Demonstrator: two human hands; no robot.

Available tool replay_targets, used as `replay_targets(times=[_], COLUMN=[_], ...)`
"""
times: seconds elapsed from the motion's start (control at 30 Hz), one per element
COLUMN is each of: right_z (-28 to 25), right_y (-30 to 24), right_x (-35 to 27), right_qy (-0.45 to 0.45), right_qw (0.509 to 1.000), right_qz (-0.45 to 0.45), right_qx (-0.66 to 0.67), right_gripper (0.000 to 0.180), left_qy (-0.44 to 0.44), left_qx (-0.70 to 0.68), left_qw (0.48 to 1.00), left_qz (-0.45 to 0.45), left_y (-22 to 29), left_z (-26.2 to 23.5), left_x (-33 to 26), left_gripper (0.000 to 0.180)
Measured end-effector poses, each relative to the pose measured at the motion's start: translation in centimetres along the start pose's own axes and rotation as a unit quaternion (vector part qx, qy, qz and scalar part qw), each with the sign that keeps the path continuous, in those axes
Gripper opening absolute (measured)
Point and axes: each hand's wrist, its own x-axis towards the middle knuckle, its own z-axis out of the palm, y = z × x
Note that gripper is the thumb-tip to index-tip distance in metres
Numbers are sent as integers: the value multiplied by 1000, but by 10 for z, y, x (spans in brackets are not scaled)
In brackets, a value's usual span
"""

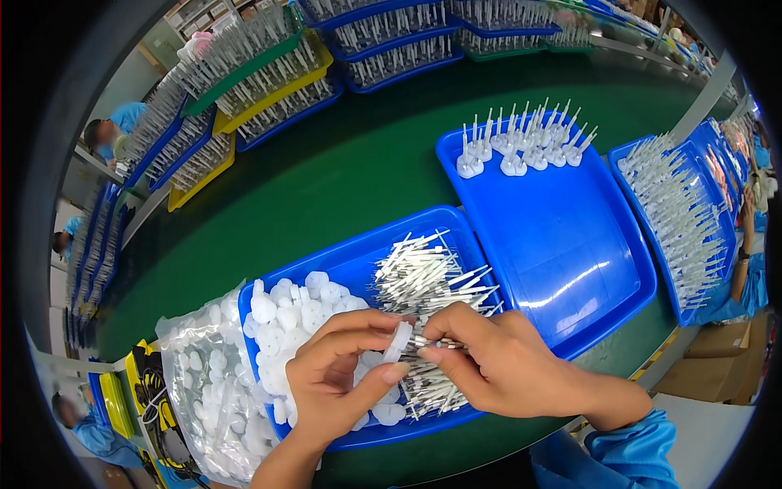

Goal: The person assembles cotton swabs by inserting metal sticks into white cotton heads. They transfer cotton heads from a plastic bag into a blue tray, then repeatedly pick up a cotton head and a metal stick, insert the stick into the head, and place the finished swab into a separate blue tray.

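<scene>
Over the near blue tray point(358, 259), my left hand point(330, 379) pinches a round white plastic base point(398, 342) by its edge, tilted on its side. My right hand point(517, 363) has thumb and forefinger closed on a thin metal rod point(430, 343), whose end is at the base's face. Whether the rod is inside the base I cannot tell. Loose white plastic bases point(285, 314) are heaped in the left part of this tray. A pile of thin white-and-metal rods point(419, 273) fills its right part, partly hidden beneath my hands.
A second blue tray point(562, 244) holds several upright rods on white bases point(533, 155) at its far end. Right of it stands a tray crowded with rods point(672, 216). A clear bag of bases point(216, 391) lies left. Stacked full trays point(244, 85) line the back. Co-workers sit at both sides.
</scene>
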Motion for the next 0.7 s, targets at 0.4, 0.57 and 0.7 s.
replay_targets(times=[0.4,0.57,0.7], right_z=[2,5,6], right_y=[-2,-3,1], right_x=[-6,-9,-10], right_qy=[29,37,40], right_qw=[999,994,994], right_qz=[-10,-26,-38], right_qx=[-25,-100,-98], right_gripper=[14,18,18], left_qy=[-55,-51,-64], left_qx=[-11,45,88], left_qw=[998,998,994], left_qz=[-35,-18,-4], left_y=[-3,-4,-3], left_z=[-12,-9,-9], left_x=[-3,-5,-4], left_gripper=[32,32,32])
